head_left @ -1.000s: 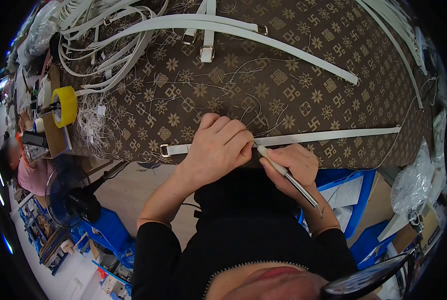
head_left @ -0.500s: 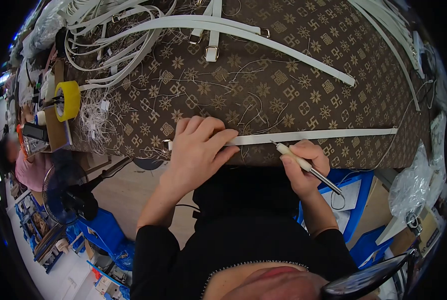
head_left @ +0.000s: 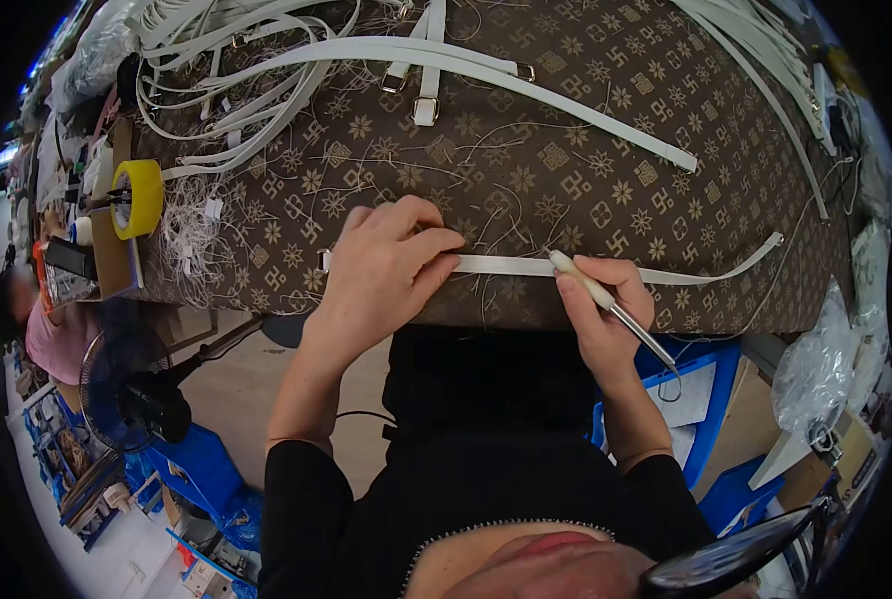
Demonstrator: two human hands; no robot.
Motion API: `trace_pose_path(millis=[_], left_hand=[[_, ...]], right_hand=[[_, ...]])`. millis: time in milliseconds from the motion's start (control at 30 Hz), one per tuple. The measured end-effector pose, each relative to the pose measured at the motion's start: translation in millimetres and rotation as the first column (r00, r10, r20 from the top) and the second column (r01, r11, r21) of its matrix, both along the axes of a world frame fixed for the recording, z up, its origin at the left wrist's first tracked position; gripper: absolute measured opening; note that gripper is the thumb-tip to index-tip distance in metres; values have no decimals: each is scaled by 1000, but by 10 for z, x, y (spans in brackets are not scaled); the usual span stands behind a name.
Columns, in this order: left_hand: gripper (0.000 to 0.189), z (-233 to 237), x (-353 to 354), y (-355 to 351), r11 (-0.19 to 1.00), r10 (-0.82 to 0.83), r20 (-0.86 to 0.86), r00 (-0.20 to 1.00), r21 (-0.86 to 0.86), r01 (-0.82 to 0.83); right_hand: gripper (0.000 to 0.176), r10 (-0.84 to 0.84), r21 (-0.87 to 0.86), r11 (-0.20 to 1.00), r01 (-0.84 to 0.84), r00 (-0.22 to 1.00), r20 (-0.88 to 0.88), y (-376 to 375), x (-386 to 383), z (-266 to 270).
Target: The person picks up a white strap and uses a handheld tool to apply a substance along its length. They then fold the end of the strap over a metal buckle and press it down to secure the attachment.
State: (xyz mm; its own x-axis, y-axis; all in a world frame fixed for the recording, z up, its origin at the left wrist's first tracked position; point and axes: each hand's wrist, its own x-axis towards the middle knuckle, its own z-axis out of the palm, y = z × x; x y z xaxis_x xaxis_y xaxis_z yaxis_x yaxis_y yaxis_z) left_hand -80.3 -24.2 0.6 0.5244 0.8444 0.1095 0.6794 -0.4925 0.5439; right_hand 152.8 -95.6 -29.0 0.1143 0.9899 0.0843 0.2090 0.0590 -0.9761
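Note:
A narrow white belt (head_left: pixel 506 265) lies along the near side of the patterned table, its small metal buckle (head_left: pixel 324 261) at the left end. My left hand (head_left: pixel 381 265) is closed on the belt near the buckle, thumb and fingers pressed together over it. My right hand (head_left: pixel 610 309) grips a pen-shaped tool (head_left: pixel 584 282) with a cream handle, a thin pointed tip and a metal rear shank with a wire loop. The tip is at the belt's upper edge; whether it touches cannot be made out. Right of this hand, the belt's free end curves upward.
More white belts (head_left: pixel 526 100) and a coiled heap of straps lie at the back. Loose threads (head_left: pixel 191 235) and yellow tape (head_left: pixel 138 200) are at left. A fan (head_left: pixel 131 384) stands below left; a plastic bag (head_left: pixel 815 349) hangs right. Another person (head_left: pixel 56 339) is at far left.
The tool's tip has moved up, from the belt's lower side to its upper edge. My left hand has shifted slightly left, and the belt's right end now bends upward.

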Motion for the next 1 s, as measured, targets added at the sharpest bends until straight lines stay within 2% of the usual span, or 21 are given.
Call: trace_pose_path(millis=[33,100,200,267,333,367,467,533,567,667,800,1000], left_hand=[[14,15,6,-7,1000,2,-1,1000,-3,-2],[24,48,40,-53,1000,-1,39,999,30,0],[31,31,168,-126,999,-34,11,999,-5,34],[28,-41,211,-140,999,-39,5,999,-21,39],[22,-87,235,-123,997,-29,34,999,-69,32],[22,-105,249,-123,997,-32,35,999,-72,35],[17,-123,273,-114,998,-66,49,997,-15,66],[16,-118,281,-100,997,-73,68,995,-25,75],[16,-121,281,-99,997,-73,68,995,-26,75],[15,-130,277,-103,995,-86,64,994,-52,89],[16,-148,277,-109,993,-121,65,991,-10,122],[19,-151,277,-120,989,-146,41,988,19,145]], right_hand=[[21,-60,-24,998,58,997,-52,14,-11,-9],[21,-60,-19,998,59,997,-42,9,8,-31],[21,-54,-13,998,54,998,-32,8,15,-44],[21,-53,-13,999,53,998,-28,5,37,-26],[17,51,-39,998,-51,999,2,-3,74,16],[17,48,-42,998,-48,999,3,-11,77,12],[19,52,-20,998,-52,998,-23,-15,73,-29],[22,116,143,982,-124,991,59,0,97,-54],[23,40,247,967,-71,991,127,42,64,-46],[23,102,226,964,-140,980,173,-22,40,-22],[25,96,286,941,-182,952,290,-35,-27,-44],[24,100,242,955,-171,955,280,-55,-33,-79]])
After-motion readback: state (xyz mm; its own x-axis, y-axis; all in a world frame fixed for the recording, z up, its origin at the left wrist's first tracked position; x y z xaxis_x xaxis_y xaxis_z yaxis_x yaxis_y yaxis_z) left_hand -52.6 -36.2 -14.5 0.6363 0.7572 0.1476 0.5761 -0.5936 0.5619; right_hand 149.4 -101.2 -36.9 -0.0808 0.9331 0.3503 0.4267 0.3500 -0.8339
